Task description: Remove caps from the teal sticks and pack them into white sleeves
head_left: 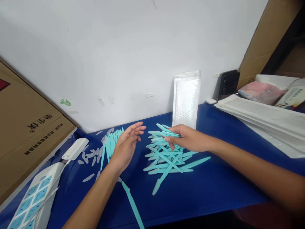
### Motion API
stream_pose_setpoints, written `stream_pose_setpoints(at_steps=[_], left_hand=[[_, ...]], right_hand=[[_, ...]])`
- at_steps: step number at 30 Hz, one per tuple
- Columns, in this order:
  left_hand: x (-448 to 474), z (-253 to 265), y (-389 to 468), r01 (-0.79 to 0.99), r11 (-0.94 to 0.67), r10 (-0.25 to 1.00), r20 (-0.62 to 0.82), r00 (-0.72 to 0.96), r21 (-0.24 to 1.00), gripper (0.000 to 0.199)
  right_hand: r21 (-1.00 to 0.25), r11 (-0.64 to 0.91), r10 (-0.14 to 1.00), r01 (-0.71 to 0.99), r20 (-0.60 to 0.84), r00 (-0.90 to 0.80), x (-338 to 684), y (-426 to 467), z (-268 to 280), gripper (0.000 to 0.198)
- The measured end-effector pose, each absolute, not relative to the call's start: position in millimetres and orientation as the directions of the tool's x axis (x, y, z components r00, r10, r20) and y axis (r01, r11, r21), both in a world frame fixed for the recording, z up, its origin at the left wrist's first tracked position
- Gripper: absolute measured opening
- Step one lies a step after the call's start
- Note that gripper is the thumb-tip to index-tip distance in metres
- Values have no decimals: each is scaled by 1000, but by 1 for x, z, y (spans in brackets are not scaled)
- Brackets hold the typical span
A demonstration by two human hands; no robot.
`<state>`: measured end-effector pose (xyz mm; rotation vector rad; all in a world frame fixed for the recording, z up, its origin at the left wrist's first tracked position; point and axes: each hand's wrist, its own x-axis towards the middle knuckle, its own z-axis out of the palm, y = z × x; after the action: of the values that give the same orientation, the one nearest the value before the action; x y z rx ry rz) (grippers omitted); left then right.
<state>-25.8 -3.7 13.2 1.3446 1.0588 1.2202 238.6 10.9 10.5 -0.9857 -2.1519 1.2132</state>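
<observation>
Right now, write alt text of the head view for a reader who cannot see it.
A person's right hand touches a jumbled heap of turquoise sticks on a blue table, while the left hand, apparently empty, hovers left of it. Farther left lie more turquoise sticks and small translucent pieces; behind, a silvery padded envelope stands by a white wall.

Workshop-like corner with cartons (21, 121), mailers (259, 111).

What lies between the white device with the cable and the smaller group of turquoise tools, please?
In the head view, loose translucent pieces lie scattered on the blue table between the white device and the smaller group of turquoise tools.
</observation>
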Motion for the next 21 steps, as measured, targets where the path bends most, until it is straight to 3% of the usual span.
stream_pose_setpoints(at_steps=[4, 7, 10, 15, 21], left_hand=[[-32, 15, -2, 17, -248, 944, 238, 228, 969, 38], [-37, 17, -3, 166, -361, 931, 345, 116, 918, 37], [-43, 14, -2, 383, -360, 926, 377, 34, 850, 33], [-47, -2, 7, 578, -318, 942, 319, 104, 751, 45], [-53, -1, 12, 713, -323, 945, 248, 212, 622, 36]], right_hand=[[-866, 346, 785, 360, 57, -617, 239, 11, 11, 57], [-862, 339, 795, 377, 48, -605, 239, 10, 13, 57], [-861, 346, 793, 373, 56, -607, 239, 9, 14, 57], [-852, 367, 794, 374, 77, -603, 239, 10, 14, 58], [-841, 373, 799, 392, 76, -597, 241, 11, 13, 55]])
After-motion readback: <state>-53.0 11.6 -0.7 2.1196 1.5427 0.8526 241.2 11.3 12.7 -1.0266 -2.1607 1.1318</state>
